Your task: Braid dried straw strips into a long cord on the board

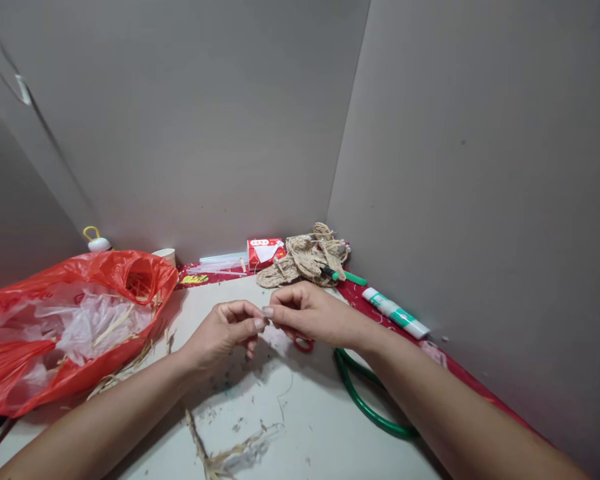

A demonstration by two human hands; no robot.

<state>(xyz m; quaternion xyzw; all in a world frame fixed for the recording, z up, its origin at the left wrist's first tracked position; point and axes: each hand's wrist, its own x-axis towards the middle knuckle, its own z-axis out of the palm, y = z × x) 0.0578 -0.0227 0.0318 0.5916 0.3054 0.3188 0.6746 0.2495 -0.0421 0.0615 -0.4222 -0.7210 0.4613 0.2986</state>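
Both my hands meet over the white board, thumbs and forefingers pinched tip to tip. My left hand (230, 331) is closed, its thumb pressed to the forefinger. From the other side my right hand (307, 310) pinches at the same spot. Whatever sits between the fingertips is too small to make out. A thin thread (286, 393) lies on the board below. Beneath my right hand shows a red loop (304, 345), probably a scissors handle, mostly hidden. Dry straw strands (207, 453) lie near the front edge of the view.
A red plastic bag (153, 320) holding straw stands left. Along the back are a paper cup (166, 255), a red tissue box (265, 253) and braided straw bundles (305, 260). At right lie a white-green tube (395, 312) and a green hoop (375, 417). Grey walls (220, 133) enclose the corner.
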